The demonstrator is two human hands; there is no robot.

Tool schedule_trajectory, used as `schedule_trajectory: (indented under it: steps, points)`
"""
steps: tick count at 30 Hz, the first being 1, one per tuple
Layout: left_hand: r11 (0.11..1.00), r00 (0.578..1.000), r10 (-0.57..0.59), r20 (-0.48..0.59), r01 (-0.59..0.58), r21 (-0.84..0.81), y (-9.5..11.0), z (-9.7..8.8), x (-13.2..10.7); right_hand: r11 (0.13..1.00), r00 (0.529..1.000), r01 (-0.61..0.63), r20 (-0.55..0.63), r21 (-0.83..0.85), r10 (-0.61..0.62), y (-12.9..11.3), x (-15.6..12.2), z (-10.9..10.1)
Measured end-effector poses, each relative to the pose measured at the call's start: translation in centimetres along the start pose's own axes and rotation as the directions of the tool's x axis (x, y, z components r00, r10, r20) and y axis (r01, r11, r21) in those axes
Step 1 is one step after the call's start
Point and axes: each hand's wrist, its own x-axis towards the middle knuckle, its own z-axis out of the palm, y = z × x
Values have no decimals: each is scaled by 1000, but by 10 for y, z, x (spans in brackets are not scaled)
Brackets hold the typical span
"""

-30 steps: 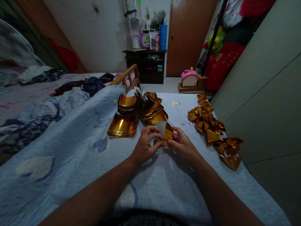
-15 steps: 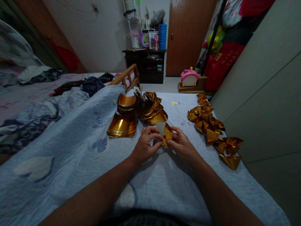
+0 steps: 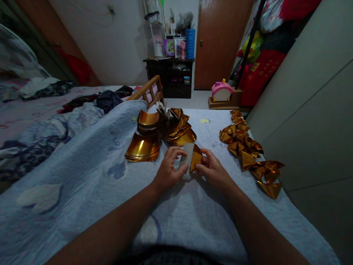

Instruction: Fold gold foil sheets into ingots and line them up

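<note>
Both hands hold one small sheet of gold foil paper (image 3: 193,156) just above the blue quilt (image 3: 91,173). My left hand (image 3: 168,170) pinches its white underside with fingers curled. Closed on the gold side, my right hand (image 3: 213,170) grips the sheet's right edge. The sheet is partly folded, showing white on the left and gold on the right. A stack of flat gold sheets (image 3: 143,147) lies just beyond my left hand, with a fanned heap of curled gold sheets (image 3: 171,125) behind it.
A row of folded gold paper pieces (image 3: 248,151) runs along the quilt's right side beside a pale cabinet wall (image 3: 311,110). A wooden bed rail (image 3: 147,92) stands past the sheets. Rumpled bedding and clothes lie to the left. A dark shelf unit (image 3: 172,75) and a door are at the back.
The sheet has been folded further, its white flap turned more upright between my fingers. Both hands stay in the same place.
</note>
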Motion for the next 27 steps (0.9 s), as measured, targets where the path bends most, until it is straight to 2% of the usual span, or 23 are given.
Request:
schedule_trajectory:
  steps: [3,7,9,11,20,24,27]
  points:
    - [966,988,-152,12,151,-208,-7,2,2,1000,1000,7,22,7,-7,1,0,0]
    - [785,936,-330,127,346,-514,-11,7,4,1000,997,-1,72,25,-1,5,2,1]
    - [695,912,-368,183,401,-597,-9,7,4,1000,997,-7,75,23,5,6,2,1]
    - [658,908,-365,206,408,-633,-7,7,4,1000,998,-8,61,19,7,5,2,2]
    - [720,928,-297,224,372,-586,-10,8,1,999,993,-7,-117,-54,0,3,2,1]
    - [719,926,-323,195,374,-586,-6,6,1,998,996,15,-92,-60,-21,4,2,0]
    - [714,917,-374,143,383,-586,-1,2,2,995,999,10,-31,-103,-13,3,2,-1]
